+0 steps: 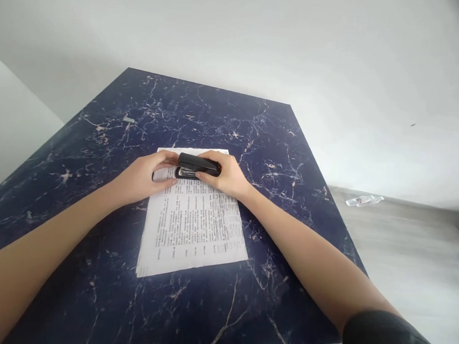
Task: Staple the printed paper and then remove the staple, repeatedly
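Note:
A black stapler (198,163) lies across the upper part of a printed sheet stack (194,227), its upper arm raised a little from the base and a metal strip showing between. My right hand (225,174) is closed around the stapler's right end, fingers over the far side and thumb along the near side. At the stapler's left end is my left hand (150,174), curved, with thumb and fingers apart and paper showing in the gap. Its fingertips come right up to the stapler; whether they press on it I cannot tell.
The papers rest on a dark blue marbled table (188,305). A small grey piece (129,120) lies toward its far left. White walls (239,36) stand behind. Beyond the right edge, a clear plastic bottle (364,201) lies on the grey floor (397,252).

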A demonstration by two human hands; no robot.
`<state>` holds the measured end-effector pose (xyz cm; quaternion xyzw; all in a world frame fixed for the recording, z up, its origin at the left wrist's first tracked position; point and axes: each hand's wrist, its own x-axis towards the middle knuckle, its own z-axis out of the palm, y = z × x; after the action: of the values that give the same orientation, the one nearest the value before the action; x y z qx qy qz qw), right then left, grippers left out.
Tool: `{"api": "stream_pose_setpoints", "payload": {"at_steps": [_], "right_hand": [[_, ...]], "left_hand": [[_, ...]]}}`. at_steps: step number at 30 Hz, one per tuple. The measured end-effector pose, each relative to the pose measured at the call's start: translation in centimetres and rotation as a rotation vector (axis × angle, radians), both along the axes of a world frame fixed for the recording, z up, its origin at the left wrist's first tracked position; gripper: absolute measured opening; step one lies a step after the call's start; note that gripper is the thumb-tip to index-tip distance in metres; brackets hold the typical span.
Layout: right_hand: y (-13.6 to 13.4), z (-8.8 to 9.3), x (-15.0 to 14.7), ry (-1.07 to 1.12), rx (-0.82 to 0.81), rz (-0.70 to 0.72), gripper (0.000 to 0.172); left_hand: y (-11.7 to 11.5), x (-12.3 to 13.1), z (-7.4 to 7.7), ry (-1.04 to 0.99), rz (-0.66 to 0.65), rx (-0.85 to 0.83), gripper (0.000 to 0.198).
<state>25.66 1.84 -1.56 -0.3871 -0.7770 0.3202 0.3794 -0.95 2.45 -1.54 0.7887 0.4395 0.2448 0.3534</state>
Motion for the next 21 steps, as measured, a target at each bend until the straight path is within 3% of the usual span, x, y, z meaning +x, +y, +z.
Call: {"api": "stream_pose_setpoints", "payload": {"at_steps": [3,7,11,15,21], "right_hand": [[0.1,-0.2,0.1,0.054,-0.047,-0.002,0.028],[0.6,-0.8,0.4,0.316,-0.163,0.027,0.029],[1.4,-1.8,0.7,0.495,-0.185,-0.061,0.025],[1.9,-2.3,0.6,0.428,-0.055,-0.053,0.019],[0.9,-1.4,0.0,0.186,0.131,-0.138,0.033]], "left_hand": [[0.1,0.0,-0.1,0.007,-0.02,0.023,0.057],[0.3,-0.1,-0.5,-0.018,-0.025,0.037,0.058],[0.3,0.0,-0.5,-0.067,-0.042,0.043,0.055],[0.4,-0.1,-0.6,-0.089,-0.01,0.013,0.058],[0.3,-0.1,-0.6,-0.057,0.021,0.021,0.056]]}}
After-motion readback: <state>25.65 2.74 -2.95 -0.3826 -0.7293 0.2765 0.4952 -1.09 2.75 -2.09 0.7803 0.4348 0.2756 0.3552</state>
